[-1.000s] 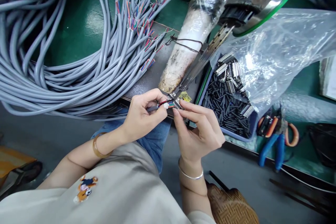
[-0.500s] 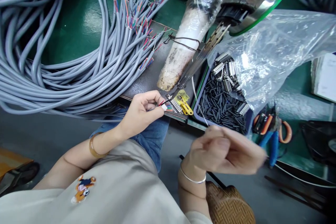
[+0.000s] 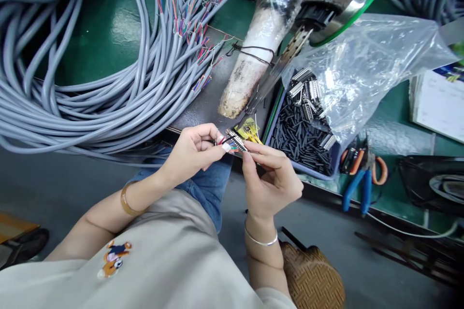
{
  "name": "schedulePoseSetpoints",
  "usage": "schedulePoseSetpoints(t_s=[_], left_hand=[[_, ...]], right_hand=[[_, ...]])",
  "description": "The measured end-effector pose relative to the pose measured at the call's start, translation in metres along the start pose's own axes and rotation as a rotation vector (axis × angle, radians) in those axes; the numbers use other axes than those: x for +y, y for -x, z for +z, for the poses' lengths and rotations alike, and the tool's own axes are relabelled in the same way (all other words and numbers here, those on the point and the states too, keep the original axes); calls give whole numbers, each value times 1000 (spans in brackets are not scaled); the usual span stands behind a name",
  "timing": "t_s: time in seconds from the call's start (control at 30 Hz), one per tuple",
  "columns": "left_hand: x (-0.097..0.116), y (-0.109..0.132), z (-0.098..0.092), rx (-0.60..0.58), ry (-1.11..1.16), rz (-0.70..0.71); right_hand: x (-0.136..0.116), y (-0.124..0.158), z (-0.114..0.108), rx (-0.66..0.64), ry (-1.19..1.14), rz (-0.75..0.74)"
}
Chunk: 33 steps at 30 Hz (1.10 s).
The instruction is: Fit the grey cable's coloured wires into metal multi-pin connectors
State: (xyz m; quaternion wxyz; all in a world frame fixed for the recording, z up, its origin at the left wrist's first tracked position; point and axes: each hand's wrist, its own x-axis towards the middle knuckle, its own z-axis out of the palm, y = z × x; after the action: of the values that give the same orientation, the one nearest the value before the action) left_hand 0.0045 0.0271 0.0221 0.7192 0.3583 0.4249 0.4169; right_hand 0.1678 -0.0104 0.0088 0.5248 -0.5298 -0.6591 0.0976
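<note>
One bunch of thin multicoloured wires (image 3: 234,146), pinched between thumb and forefinger of left hand (image 3: 192,152). Silver metal multi-pin connector (image 3: 237,140) sits between the hands, at near edge of dark grey flat board (image 3: 201,104). Right hand (image 3: 271,176): thumb and fingertips close together at connector's right end; cannot tell what they grip. To the right, blue plastic tray (image 3: 314,173) holds short black tubes (image 3: 299,140)

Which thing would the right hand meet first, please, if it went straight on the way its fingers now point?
Most likely the small metal connector, right at the fingertips of the right hand; beyond it comes the left hand, though depth there is hard to judge.
</note>
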Motion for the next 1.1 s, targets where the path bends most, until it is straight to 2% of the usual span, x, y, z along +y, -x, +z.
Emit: schedulePoseSetpoints(t_s=[0.17,0.53,0.83,1.1], left_hand=[[0,-4,4,70,-49,92],[8,-11,13,120,-117,165],[10,-12,11,102,-116,170],[4,-12,9,109,-98,136]], right_hand=[[1,-2,3,-2,71,-87],[7,-14,6,-14,36,-48],[6,-14,6,6,30,-74],[13,-10,4,-36,67,-146]])
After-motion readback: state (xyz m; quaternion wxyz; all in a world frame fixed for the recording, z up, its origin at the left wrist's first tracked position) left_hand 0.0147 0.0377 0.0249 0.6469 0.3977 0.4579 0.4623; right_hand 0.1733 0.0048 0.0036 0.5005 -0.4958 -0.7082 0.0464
